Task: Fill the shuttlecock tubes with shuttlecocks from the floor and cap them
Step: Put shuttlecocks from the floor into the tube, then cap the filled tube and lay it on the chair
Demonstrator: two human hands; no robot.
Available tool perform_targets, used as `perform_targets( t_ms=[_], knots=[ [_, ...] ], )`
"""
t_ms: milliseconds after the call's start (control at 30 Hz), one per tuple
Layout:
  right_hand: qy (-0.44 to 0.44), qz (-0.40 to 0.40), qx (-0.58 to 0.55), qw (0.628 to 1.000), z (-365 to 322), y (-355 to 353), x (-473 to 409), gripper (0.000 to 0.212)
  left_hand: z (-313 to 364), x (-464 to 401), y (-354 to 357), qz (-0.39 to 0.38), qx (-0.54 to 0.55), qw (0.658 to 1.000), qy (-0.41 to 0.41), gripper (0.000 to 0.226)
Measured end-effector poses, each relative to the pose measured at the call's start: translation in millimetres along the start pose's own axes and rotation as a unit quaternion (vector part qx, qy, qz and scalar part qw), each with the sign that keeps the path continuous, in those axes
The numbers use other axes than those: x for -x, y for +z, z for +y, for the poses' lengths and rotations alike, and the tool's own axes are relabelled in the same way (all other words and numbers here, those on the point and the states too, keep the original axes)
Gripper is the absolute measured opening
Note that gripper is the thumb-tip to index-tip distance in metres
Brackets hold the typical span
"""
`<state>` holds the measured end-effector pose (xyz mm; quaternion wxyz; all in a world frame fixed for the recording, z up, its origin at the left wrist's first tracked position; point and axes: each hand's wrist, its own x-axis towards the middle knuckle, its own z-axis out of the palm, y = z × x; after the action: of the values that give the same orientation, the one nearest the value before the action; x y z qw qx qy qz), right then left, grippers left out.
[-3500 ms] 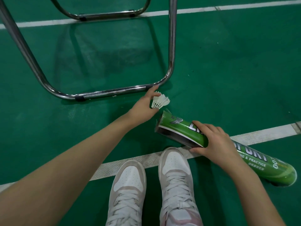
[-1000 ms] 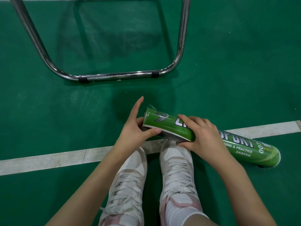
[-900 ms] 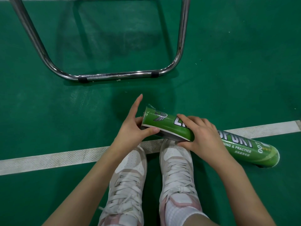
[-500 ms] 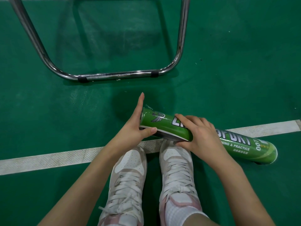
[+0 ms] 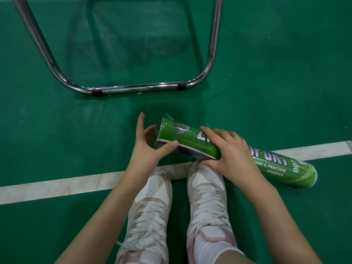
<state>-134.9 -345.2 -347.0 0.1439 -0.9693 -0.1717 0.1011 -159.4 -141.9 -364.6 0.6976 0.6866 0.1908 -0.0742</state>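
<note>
Tube: the green tube (image 5: pixel 190 139) is held tilted on the floor (image 5: pixel 285 82), across the white line (image 5: pixel 57 185).
Right hand (image 5: pixel 231 156): grip is wrapped round the tube's middle.
Left hand (image 5: pixel 147 147): grip is eased back from the tube's mouth since a moment ago, thumb on the rim, nothing held.
Change: the shuttlecock is no longer seen, judged inside; more filling or capping is next.

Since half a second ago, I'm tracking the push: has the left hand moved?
Yes. The left hand has drawn slightly back from the tube mouth, its forefinger now apart from the rim; the tube stayed put on the white line.
</note>
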Motion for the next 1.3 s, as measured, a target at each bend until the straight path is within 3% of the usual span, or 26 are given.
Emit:
perform_targets(
  t_ms=[133,300,467,633,900,1200,1300],
  knots=[
    [-0.015,0.026,-0.013,0.999,-7.5,-8.6,-15.8,0.088,7.9,-8.4,-2.4,0.011,0.122,0.992,-0.019,0.120],
    [-0.025,0.084,-0.070,0.994,-21.7,-29.1,-39.4,0.090,38.4,-27.9,-1.2,0.043,0.176,0.983,0.042,0.108],
    [-0.053,0.098,-0.134,0.985,-41.6,-58.5,-69.4,0.093,86.2,-39.3,3.1,0.065,0.171,0.975,0.127,0.108],
    [-0.080,0.097,-0.116,0.985,-53.6,-89.9,-78.5,0.096,129.9,-37.5,-4.7,0.113,0.114,0.966,0.201,0.103],
    [-0.119,0.098,-0.102,0.983,-72.9,-142.7,-61.4,0.083,191.2,-1.4,-8.4,0.107,0.030,0.945,0.307,0.100],
    [-0.186,0.175,-0.012,0.967,-94.7,-216.7,-53.4,0.045,257.4,39.8,-20.9,0.112,0.007,0.932,0.344,0.099],
    [-0.177,0.188,-0.074,0.963,-97.9,-238.5,-73.7,0.034,284.9,45.2,-27.1,0.108,0.001,0.929,0.355,0.102]
  ],
)
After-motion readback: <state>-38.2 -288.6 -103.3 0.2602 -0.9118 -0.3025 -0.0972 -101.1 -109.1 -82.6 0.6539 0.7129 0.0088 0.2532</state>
